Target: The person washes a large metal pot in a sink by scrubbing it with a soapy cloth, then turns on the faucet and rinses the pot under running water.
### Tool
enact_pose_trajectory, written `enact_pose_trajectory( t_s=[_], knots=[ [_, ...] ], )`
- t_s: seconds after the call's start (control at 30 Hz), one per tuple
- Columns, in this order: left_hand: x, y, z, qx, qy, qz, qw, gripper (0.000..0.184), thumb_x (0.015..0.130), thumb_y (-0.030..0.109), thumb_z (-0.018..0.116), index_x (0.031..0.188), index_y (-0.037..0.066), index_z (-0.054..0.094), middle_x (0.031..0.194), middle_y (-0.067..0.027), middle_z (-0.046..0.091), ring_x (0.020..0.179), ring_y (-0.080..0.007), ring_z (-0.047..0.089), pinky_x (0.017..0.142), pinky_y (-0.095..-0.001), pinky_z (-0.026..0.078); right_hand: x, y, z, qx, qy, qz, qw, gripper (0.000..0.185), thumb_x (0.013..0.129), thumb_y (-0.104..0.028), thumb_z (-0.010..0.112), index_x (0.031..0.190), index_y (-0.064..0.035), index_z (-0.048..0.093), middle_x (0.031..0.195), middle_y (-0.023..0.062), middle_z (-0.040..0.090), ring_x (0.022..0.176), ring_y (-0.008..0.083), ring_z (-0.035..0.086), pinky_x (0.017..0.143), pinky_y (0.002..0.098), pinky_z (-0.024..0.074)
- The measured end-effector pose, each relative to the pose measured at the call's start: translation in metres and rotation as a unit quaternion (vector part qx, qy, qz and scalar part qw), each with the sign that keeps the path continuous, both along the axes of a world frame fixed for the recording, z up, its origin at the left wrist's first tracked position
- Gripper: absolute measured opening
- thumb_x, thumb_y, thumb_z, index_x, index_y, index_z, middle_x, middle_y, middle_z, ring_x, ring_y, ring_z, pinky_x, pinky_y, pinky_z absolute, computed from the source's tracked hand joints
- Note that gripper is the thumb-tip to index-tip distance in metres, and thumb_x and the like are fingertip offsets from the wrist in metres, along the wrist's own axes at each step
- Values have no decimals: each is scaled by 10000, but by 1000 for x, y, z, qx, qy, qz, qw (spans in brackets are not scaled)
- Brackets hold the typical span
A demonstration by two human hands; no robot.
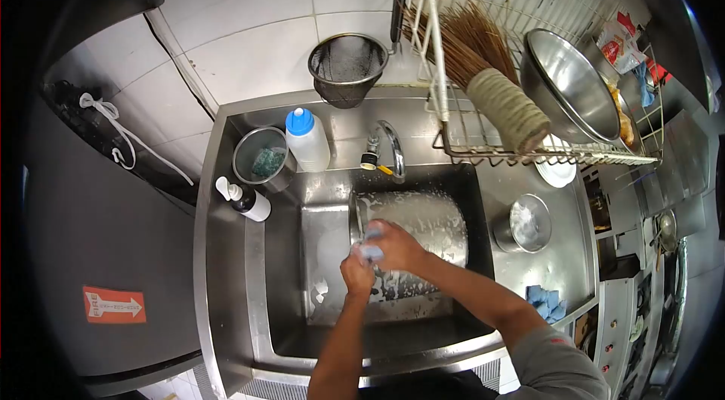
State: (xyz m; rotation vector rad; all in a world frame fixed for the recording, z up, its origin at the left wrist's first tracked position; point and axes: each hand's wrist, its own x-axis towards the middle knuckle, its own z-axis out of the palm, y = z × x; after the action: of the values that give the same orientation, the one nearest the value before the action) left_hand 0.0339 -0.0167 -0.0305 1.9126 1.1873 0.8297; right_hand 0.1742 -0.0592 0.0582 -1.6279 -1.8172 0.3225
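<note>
My left hand [356,274] and my right hand [398,246] meet over the middle of the steel sink [291,324]. Both are closed around a wet, pale blue-grey cloth [370,252] bunched between them, partly hidden by the fingers. My right hand is slightly above and to the right of my left. Beneath them in the basin lies a large, soapy metal vessel [423,219], its surface streaked with suds. Its full shape is hidden by my hands and arm.
A faucet [393,151] stands behind the basin. At left are a blue-capped bottle [308,147], a pump bottle [249,202] and a steel pot [245,158] with a green scrubber. A small pot [523,224] and blue cloths [547,303] sit right, below a wire rack [529,152].
</note>
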Motion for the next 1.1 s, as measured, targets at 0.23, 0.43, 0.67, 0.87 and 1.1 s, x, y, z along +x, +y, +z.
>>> enact_pose_trajectory(
  t_s=[0.23, 0.43, 0.67, 0.87, 1.1],
  knots=[
    [-1, -5, -2, -9, 43, 17, 999, 247, 949, 165, 472, 827, 28, 638, 655, -221, 614, 614, -427, 606, 570, -493, 481, 44, 54, -56, 7, 16, -49, 999, 299, 638, -215, 772, 909, -107, 706, 934, 99, 663, 946, 310, 604, 837, 386, 512],
    [-24, -16, -25, 25, 36, 18, 999, 144, 881, 127, 558, 843, 18, 644, 665, -209, 617, 635, -411, 616, 579, -487, 483, 23, 41, -47, -28, 133, 75, 988, 279, 668, -227, 760, 904, -94, 693, 972, 120, 615, 1008, 327, 544, 825, 403, 485],
    [-14, -17, -9, -68, -6, -12, 998, 150, 894, 121, 540, 829, 4, 608, 606, -164, 571, 541, -359, 574, 519, -436, 443, 42, 16, -76, 29, -108, -164, 980, 300, 703, -303, 703, 961, -156, 658, 1017, 134, 642, 1014, 341, 563, 842, 467, 465],
    [13, -1, 9, -5, 15, -2, 1000, 278, 985, 175, 459, 777, 12, 548, 584, -207, 532, 539, -403, 541, 509, -469, 398, 96, -59, -88, -116, -45, -435, 892, 409, 739, -261, 704, 1103, -102, 610, 1217, 157, 558, 1116, 371, 538, 962, 499, 425],
    [18, 8, 9, -11, 5, -45, 999, 321, 1009, 205, 436, 793, -15, 525, 617, -213, 528, 553, -351, 507, 535, -451, 395, 68, -99, -72, 4, -43, -344, 938, 351, 730, -187, 702, 1069, -141, 621, 1225, 172, 530, 1157, 406, 495, 986, 554, 396]
  ],
)
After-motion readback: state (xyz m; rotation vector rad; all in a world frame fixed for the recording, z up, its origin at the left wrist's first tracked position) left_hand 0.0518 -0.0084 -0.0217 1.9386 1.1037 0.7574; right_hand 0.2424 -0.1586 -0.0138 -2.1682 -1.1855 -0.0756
